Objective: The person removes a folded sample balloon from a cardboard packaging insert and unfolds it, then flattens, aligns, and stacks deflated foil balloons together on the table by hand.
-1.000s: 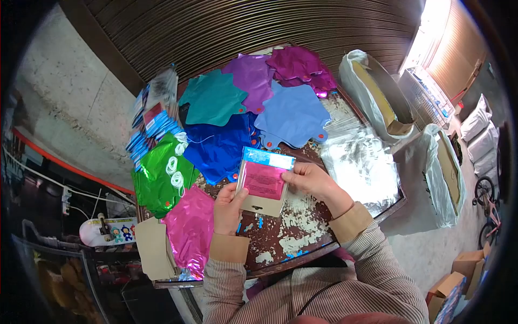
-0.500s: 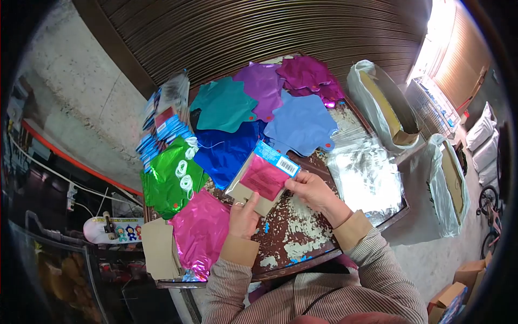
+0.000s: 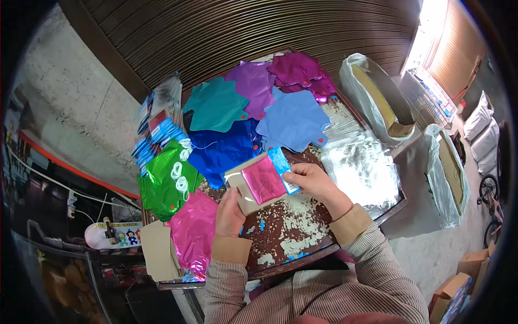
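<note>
Brown ribbed shutter [image 3: 243,27] walls off the far side of our paint-flaked brown desk [image 3: 302,237], which is spread with shiny foil pieces. We have a flat clear-fronted packet [image 3: 264,181] with a pink foil square, beige card and a blue strip, raised above the middle of the desk. Our right hand [image 3: 314,183] pinches its blue end between thumb and fingers. Our left hand [image 3: 230,213] is at the opposite, beige end; whether it grips there or merely rests against the edge, we cannot tell. Since half a second ago, the packet has turned: its blue strip now faces right rather than upper right, and our left thumb no longer lies across the front. We judge that the right hand now carries most of the hold. Near our left hand lies a bright pink foil sheet [image 3: 194,232].
</note>
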`<state>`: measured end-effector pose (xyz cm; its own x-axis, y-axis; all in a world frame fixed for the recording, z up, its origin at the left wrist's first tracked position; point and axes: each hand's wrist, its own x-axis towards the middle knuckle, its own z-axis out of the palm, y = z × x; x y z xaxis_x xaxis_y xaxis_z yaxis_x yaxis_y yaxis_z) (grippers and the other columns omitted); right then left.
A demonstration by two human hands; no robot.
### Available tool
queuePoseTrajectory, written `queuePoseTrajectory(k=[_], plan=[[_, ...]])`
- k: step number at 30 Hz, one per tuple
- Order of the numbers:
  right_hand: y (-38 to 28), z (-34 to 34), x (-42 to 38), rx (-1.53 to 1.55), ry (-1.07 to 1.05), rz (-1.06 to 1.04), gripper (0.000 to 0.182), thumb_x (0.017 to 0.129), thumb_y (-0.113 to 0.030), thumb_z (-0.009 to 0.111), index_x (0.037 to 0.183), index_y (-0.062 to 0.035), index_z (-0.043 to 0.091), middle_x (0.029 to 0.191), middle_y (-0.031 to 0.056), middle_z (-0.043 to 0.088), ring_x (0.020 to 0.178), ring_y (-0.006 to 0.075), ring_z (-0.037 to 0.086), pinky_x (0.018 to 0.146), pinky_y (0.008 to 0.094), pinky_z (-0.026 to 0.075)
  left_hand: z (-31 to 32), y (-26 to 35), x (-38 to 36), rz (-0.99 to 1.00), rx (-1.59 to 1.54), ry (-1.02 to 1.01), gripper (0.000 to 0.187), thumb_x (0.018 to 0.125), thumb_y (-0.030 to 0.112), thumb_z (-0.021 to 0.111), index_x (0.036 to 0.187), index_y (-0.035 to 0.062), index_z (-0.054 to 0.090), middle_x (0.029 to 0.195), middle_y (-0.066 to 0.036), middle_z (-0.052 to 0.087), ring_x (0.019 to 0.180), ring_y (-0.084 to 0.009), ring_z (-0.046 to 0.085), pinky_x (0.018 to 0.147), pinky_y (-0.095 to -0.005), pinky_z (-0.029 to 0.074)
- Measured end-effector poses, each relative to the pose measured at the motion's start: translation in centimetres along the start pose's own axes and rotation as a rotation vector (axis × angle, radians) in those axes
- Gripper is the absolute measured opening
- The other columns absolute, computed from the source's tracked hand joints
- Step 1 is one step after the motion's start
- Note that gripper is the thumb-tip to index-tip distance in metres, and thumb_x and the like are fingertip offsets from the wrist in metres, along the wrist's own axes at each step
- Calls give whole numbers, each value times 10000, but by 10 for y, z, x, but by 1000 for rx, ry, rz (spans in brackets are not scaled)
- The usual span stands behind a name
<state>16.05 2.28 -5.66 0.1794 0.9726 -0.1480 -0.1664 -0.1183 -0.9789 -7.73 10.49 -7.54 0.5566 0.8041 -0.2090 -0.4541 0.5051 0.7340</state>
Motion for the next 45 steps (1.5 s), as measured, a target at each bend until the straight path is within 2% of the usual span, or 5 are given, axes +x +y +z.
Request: queuePoseTrajectory(k=[5, 9, 25, 40, 45], plan=[[-14, 14, -9, 257, 53, 105, 229, 865, -188, 666, 1010, -10, 664, 757, 21, 622, 583, 54, 498, 506, 169, 375, 10, 13, -1, 40, -113, 53, 327, 992, 176, 460, 1269, 5, 481, 1122, -137, 637, 966, -209, 653, 816, -291, 548], [1, 17, -4, 259, -8, 109, 125, 885, -146, 653, 952, -41, 662, 613, -32, 520, 435, 17, 329, 388, 172, 231, -2, 13, 2, 143, 124, 184, 395, 1020, 295, 390, 1292, 18, 461, 1158, -120, 628, 1020, -218, 633, 873, -342, 524], [5, 26, -10, 555, -90, 105, 115, 879, -135, 643, 956, -64, 595, 653, -17, 515, 402, 22, 337, 339, 169, 200, 42, -29, -12, 80, 25, -147, 342, 971, 252, 513, 1266, 85, 462, 1202, -136, 590, 1076, -251, 592, 959, -371, 464], [4, 31, -14, 328, -95, 181, 179, 860, -228, 657, 897, -60, 612, 649, -8, 532, 452, 61, 395, 396, 195, 285, 35, 8, -28, 57, -14, 95, 294, 918, 34, 549, 1203, 65, 488, 1089, -105, 634, 934, -223, 643, 866, -363, 527], [19, 41, -12, -357, 110, -266, 163, 850, -208, 644, 838, -46, 631, 651, 5, 557, 539, 116, 477, 512, 252, 400, -3, 62, -30, 185, -15, 183, 231, 930, 62, 550, 1156, 39, 507, 1053, -125, 641, 902, -220, 652, 828, -348, 546]])
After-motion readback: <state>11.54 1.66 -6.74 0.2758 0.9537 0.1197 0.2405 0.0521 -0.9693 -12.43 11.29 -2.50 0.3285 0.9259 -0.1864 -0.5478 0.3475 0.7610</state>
